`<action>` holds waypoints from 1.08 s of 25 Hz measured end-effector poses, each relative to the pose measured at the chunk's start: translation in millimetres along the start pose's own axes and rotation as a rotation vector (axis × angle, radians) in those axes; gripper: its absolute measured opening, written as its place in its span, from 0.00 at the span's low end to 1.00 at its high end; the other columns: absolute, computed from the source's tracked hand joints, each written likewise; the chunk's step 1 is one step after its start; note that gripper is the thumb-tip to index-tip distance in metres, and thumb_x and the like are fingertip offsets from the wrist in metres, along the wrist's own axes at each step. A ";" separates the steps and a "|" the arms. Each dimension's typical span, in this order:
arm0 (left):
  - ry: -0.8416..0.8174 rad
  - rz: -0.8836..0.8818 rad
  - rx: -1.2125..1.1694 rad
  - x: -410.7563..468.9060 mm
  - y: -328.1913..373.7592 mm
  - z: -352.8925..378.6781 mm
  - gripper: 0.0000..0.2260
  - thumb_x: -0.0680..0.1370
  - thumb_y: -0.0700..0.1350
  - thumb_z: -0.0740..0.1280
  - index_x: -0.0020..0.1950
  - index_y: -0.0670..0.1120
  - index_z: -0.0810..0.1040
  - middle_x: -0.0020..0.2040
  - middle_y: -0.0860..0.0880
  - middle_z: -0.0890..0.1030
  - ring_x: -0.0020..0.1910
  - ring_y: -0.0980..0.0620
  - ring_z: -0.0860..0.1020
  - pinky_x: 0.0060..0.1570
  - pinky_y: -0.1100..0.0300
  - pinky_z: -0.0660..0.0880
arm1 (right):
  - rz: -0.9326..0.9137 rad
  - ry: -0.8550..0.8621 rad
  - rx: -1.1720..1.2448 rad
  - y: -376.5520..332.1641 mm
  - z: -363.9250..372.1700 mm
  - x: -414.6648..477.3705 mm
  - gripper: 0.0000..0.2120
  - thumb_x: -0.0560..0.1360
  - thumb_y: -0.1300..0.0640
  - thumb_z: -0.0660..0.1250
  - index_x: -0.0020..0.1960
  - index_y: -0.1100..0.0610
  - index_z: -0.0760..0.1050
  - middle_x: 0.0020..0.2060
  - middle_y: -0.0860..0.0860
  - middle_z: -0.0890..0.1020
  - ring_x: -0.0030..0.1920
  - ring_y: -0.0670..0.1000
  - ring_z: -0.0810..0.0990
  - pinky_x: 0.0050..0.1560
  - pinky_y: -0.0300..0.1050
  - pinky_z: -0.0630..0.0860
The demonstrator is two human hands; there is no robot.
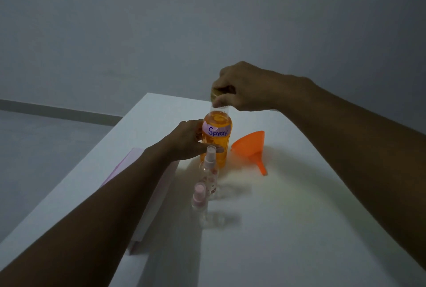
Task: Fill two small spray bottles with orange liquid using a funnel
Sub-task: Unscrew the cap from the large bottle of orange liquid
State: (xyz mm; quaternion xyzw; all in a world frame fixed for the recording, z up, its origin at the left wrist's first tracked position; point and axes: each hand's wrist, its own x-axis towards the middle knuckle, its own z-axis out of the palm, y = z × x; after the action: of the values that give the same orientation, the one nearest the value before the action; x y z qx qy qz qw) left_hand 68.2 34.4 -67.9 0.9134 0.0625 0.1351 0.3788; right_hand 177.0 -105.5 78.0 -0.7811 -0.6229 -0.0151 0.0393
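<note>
Left hand (186,140) grips an orange-filled bottle (215,139) labelled "Spray"; right hand (242,88) grasps its cap (215,95) beside a funnel (251,146).

The centre of the frame is blocked by the large bottle (216,141); the far spray bottle (209,171) and the near spray bottle (200,206) are lined up just below it. The funnel (250,148) is laid just right of it, a pink box (126,164) at left. Bare table (299,229) is left open at lower right.
</note>
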 end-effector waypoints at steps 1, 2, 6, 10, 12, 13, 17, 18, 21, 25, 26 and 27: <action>-0.001 -0.006 -0.003 0.3 -0.7 0.5 0.20 0.69 0.56 0.74 0.58 0.51 0.77 0.52 0.54 0.82 0.49 0.55 0.81 0.45 0.71 0.75 | -0.034 -0.026 -0.022 0.4 -3.1 -0.6 0.09 0.78 0.59 0.70 0.57 0.56 0.82 0.48 0.48 0.81 0.50 0.53 0.81 0.44 0.41 0.76; -0.003 -0.009 -0.013 0.1 -0.9 1.2 0.21 0.69 0.56 0.74 0.58 0.51 0.77 0.53 0.53 0.82 0.49 0.55 0.81 0.46 0.70 0.75 | -0.061 -0.041 -0.034 -0.5 -5.3 -1.6 0.17 0.75 0.67 0.70 0.62 0.55 0.81 0.55 0.49 0.81 0.56 0.51 0.80 0.50 0.43 0.78; -0.009 0.008 -0.015 -0.8 -1.5 1.3 0.20 0.69 0.56 0.74 0.58 0.52 0.77 0.53 0.53 0.82 0.50 0.55 0.81 0.48 0.68 0.76 | -0.021 -0.053 0.118 -2.6 -11.6 -4.0 0.31 0.73 0.65 0.74 0.73 0.50 0.72 0.71 0.51 0.75 0.68 0.52 0.75 0.63 0.49 0.77; -0.006 0.012 0.012 -0.9 -2.2 0.8 0.21 0.68 0.58 0.74 0.57 0.51 0.78 0.52 0.52 0.83 0.49 0.54 0.81 0.49 0.64 0.78 | 0.238 0.028 0.108 -7.5 -5.0 1.1 0.39 0.70 0.31 0.70 0.71 0.56 0.74 0.68 0.57 0.78 0.65 0.58 0.79 0.60 0.49 0.76; -0.006 -0.005 0.007 -1.2 -0.7 1.4 0.22 0.68 0.58 0.74 0.58 0.51 0.77 0.53 0.53 0.83 0.50 0.55 0.81 0.47 0.67 0.77 | 0.255 0.092 0.084 -11.7 -1.6 4.9 0.35 0.70 0.30 0.69 0.57 0.62 0.83 0.52 0.59 0.86 0.50 0.58 0.85 0.49 0.50 0.82; -0.007 -0.015 0.009 -1.0 -0.1 1.8 0.22 0.69 0.57 0.74 0.59 0.51 0.77 0.53 0.54 0.82 0.50 0.55 0.81 0.45 0.70 0.75 | 0.221 0.079 0.081 -11.3 -1.9 6.4 0.29 0.72 0.35 0.70 0.54 0.62 0.84 0.49 0.57 0.87 0.45 0.55 0.85 0.42 0.45 0.80; -0.006 -0.024 0.015 0.5 -1.1 1.9 0.22 0.68 0.58 0.74 0.59 0.52 0.77 0.54 0.53 0.82 0.50 0.55 0.80 0.44 0.73 0.73 | 0.037 0.069 0.169 -4.7 -12.5 0.0 0.17 0.77 0.58 0.72 0.65 0.53 0.79 0.60 0.48 0.81 0.50 0.44 0.78 0.46 0.33 0.73; -0.008 -0.029 0.017 -0.5 0.0 1.4 0.22 0.69 0.58 0.74 0.59 0.52 0.76 0.55 0.53 0.82 0.50 0.55 0.80 0.43 0.73 0.73 | 0.030 0.141 0.272 -1.3 -11.7 -6.2 0.18 0.76 0.59 0.72 0.66 0.52 0.78 0.60 0.48 0.81 0.51 0.44 0.79 0.49 0.35 0.76; 0.000 -0.022 0.055 -2.0 0.3 0.6 0.20 0.68 0.58 0.74 0.57 0.52 0.78 0.52 0.53 0.83 0.48 0.56 0.80 0.44 0.72 0.73 | 0.118 0.433 0.591 5.3 10.5 -40.7 0.18 0.72 0.57 0.77 0.60 0.51 0.79 0.51 0.47 0.84 0.51 0.45 0.84 0.54 0.43 0.83; 0.000 -0.024 0.114 -3.7 4.8 0.1 0.21 0.68 0.60 0.74 0.56 0.53 0.78 0.49 0.56 0.82 0.46 0.59 0.79 0.47 0.66 0.76 | 0.340 0.712 0.778 -3.6 92.6 -93.6 0.14 0.65 0.58 0.82 0.43 0.54 0.78 0.39 0.50 0.85 0.41 0.48 0.86 0.46 0.42 0.83; -0.001 -0.037 0.113 -4.4 6.9 -0.4 0.21 0.68 0.60 0.74 0.56 0.53 0.77 0.49 0.56 0.81 0.46 0.59 0.79 0.46 0.67 0.75 | 0.401 0.718 0.746 -8.8 114.4 -102.7 0.13 0.65 0.57 0.82 0.41 0.53 0.78 0.38 0.48 0.85 0.39 0.46 0.85 0.43 0.39 0.81; -0.008 -0.058 0.101 -4.9 8.9 -0.9 0.21 0.68 0.59 0.74 0.57 0.53 0.77 0.49 0.56 0.81 0.46 0.58 0.79 0.45 0.68 0.74 | 0.453 0.698 0.687 -13.9 134.8 -109.6 0.13 0.66 0.56 0.82 0.39 0.53 0.78 0.37 0.45 0.84 0.37 0.43 0.82 0.40 0.35 0.79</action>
State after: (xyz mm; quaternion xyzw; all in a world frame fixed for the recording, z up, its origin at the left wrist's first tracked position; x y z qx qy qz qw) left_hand 63.3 27.7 -61.9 0.9297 0.0940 0.1172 0.3363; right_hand 135.5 -198.2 -63.7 -0.7867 -0.3577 -0.0601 0.4996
